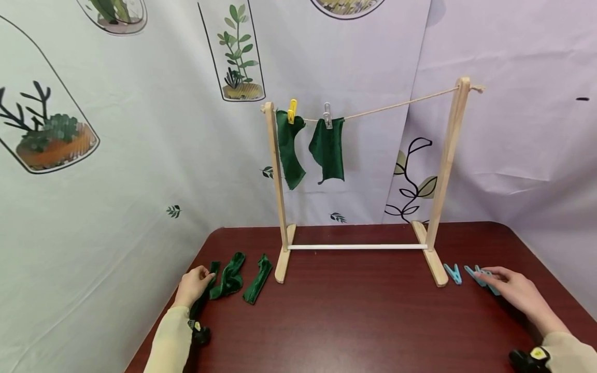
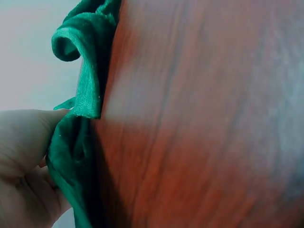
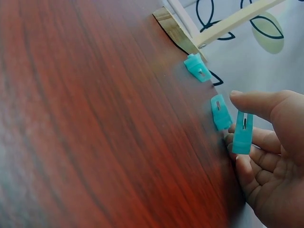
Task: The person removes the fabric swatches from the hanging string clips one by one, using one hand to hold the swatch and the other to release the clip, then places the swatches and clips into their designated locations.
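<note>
While the dark red wood-grain table (image 1: 354, 316) lies glossy under both arms, the left hand (image 1: 192, 286) pinches the leftmost green velvet strip (image 1: 201, 295) between thumb and curled fingers at the table's left edge; the left wrist view shows its plush nap and rolled end. Two more crumpled green strips (image 1: 242, 277) lie just to its right. Behind them stands a pale wooden drying rack (image 1: 280, 191) with a twine line, where a yellow peg (image 1: 292, 111) and a grey peg (image 1: 328, 115) hold two hanging green cloths (image 1: 310, 147). At the right, three smooth turquoise plastic clothespins (image 1: 466, 273) lie by the rack's foot; the right hand (image 1: 517, 292) pinches the rightmost one (image 3: 242, 133) between thumb and fingers. No writing is legible.
</note>
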The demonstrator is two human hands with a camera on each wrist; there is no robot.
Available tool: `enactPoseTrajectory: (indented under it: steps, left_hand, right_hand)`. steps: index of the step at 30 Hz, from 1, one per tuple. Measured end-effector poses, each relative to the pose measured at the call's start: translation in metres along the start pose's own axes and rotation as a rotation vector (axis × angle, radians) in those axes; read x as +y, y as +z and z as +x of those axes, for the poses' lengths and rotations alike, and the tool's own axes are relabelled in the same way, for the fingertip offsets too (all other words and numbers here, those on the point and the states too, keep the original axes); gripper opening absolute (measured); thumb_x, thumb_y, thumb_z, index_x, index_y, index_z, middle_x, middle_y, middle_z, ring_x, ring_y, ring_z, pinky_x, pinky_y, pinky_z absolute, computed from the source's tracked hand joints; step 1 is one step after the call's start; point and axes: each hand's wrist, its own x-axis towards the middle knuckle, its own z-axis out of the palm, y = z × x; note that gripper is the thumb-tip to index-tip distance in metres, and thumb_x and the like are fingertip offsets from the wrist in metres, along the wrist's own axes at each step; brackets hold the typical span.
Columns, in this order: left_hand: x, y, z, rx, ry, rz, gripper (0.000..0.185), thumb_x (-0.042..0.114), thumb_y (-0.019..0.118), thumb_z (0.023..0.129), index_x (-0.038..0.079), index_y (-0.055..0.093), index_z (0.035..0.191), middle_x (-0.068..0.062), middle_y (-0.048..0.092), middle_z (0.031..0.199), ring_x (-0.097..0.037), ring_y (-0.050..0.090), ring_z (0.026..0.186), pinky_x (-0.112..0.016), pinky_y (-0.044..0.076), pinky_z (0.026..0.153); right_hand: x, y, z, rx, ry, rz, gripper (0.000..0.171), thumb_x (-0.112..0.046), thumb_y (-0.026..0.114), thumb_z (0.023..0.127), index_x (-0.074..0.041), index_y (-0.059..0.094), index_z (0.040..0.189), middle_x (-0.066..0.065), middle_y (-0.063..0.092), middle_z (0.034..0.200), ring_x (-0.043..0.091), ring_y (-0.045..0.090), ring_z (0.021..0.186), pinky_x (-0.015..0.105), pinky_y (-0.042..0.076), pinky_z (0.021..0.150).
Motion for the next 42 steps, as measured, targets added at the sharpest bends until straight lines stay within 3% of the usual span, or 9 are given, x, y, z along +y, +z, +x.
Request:
enactPoseTrajectory:
  steps: [13,22,33,38,42]
  left_hand:
    - [-0.006,0.002,0.005,0.013,-0.072,-0.030,0.021,0.018,0.060,0.101,-0.001,0.054,0.093,-0.004,0.045,0.064,-0.018,0.040,0.055,-0.033,0.035,0.054]
    - [-0.001,-0.001,0.003,0.017,-0.097,-0.024,0.022,0.019,0.060,0.101,0.000,0.053,0.093,-0.006,0.048,0.069,-0.020,0.043,0.059,-0.034,0.035,0.058]
    - [-0.001,0.003,-0.001,0.031,-0.116,-0.016,0.023,0.019,0.061,0.100,-0.001,0.051,0.092,-0.008,0.049,0.071,-0.022,0.045,0.062,-0.035,0.036,0.060]
    - [-0.001,0.003,0.000,0.030,-0.107,-0.024,0.024,0.019,0.060,0.100,-0.001,0.050,0.093,-0.007,0.047,0.070,-0.021,0.044,0.061,-0.034,0.035,0.059]
    - [0.000,0.003,0.001,0.028,-0.106,-0.030,0.024,0.019,0.060,0.101,-0.001,0.050,0.093,-0.006,0.045,0.069,-0.020,0.043,0.060,-0.034,0.034,0.059]
  right_hand:
    - [0.002,0.000,0.000,-0.004,0.022,0.036,0.081,-0.056,0.050,0.101,0.015,0.044,0.138,0.045,0.047,0.131,0.052,0.058,0.107,0.051,0.052,0.075]
    - [0.000,0.001,-0.001,0.069,-0.009,0.020,0.075,-0.051,0.052,0.102,0.016,0.047,0.135,0.040,0.058,0.119,0.040,0.064,0.093,0.044,0.053,0.068]
    - [0.002,-0.002,0.002,0.103,0.042,0.021,0.076,-0.051,0.048,0.103,0.019,0.047,0.132,0.046,0.047,0.128,0.058,0.052,0.106,0.057,0.048,0.077]
    - [0.005,-0.001,0.007,0.143,0.037,-0.001,0.073,-0.049,0.049,0.103,0.020,0.049,0.128,0.045,0.052,0.119,0.056,0.054,0.100,0.058,0.046,0.076]
    - [0.006,0.004,0.009,0.184,0.018,-0.027,0.066,-0.043,0.052,0.103,0.019,0.051,0.125,0.038,0.060,0.104,0.045,0.059,0.087,0.051,0.047,0.070]
